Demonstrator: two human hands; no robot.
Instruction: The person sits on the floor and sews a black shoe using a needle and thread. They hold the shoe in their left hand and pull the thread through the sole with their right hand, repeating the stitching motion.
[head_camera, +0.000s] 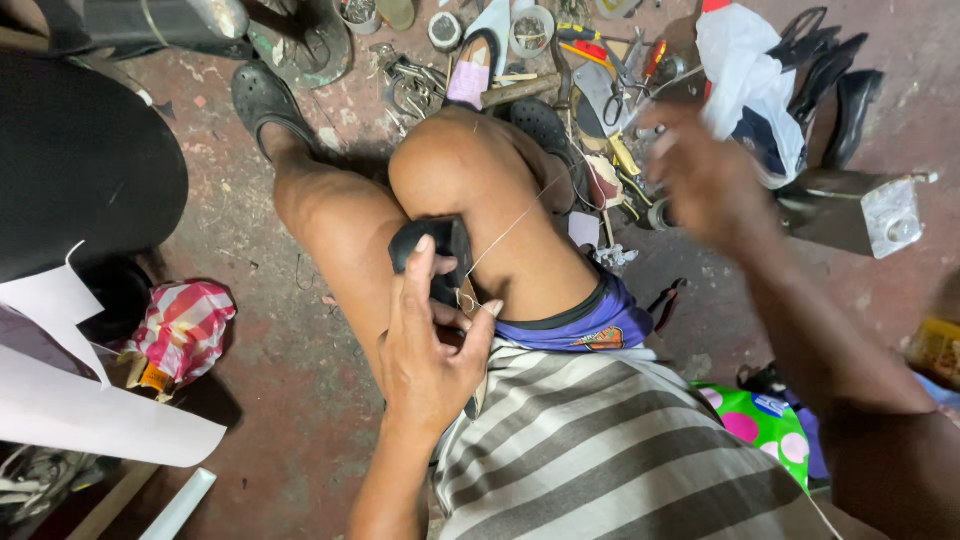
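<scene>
We are stitching: left hand gripping the black shoe piece, blurred right hand drawing thread taut (fingers unclear); next needs another needle pass.

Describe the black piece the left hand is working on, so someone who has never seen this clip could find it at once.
Start at the person's bent knee in the middle of the picture. Just below it, against the inner thigh, the left hand pins a small black shoe piece. It alone has a pale thread running from it, up toward the blurred right hand; the other black shoes lie on the floor.
</scene>
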